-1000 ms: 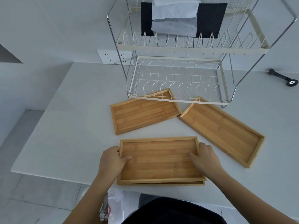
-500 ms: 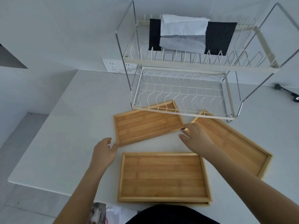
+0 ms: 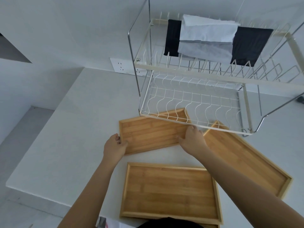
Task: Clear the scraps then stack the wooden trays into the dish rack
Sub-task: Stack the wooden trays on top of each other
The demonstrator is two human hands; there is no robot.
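- We are taking hold of the far-left rectangular bamboo tray (image 3: 153,135) by its two short ends: our left hand (image 3: 114,148) is clasping the near-left corner, our right hand (image 3: 191,139) is pressing on the right end.
- Left fingers (image 3: 122,143) are curling narrowly over the raised rim, thumb resting on the tray floor. Right fingers (image 3: 181,139) are lying on the inner floor; whether they are hooking the rim we cannot tell.
- A grip at both ends looks chosen to keep the flat tray level, since its far corner is sitting under the front edge of the white wire dish rack (image 3: 194,102) and probably needs sliding clear.
- The tray is resting flat on the white matte table (image 3: 74,129), not yet racked; the rack's lower tier of wavy wire slots is holding nothing.
- A second long bamboo tray (image 3: 243,155) is lying at an angle on the right, its far tip also under the rack. A larger bamboo tray (image 3: 169,190) is sitting nearest us, seemingly on top of another one.
- All of them are showing striped, smooth-looking grain and shallow square rims; we are seeing no scraps in them.
- A black cloth (image 3: 251,46) and a folded white cloth (image 3: 207,38) are hanging over the upper tier.
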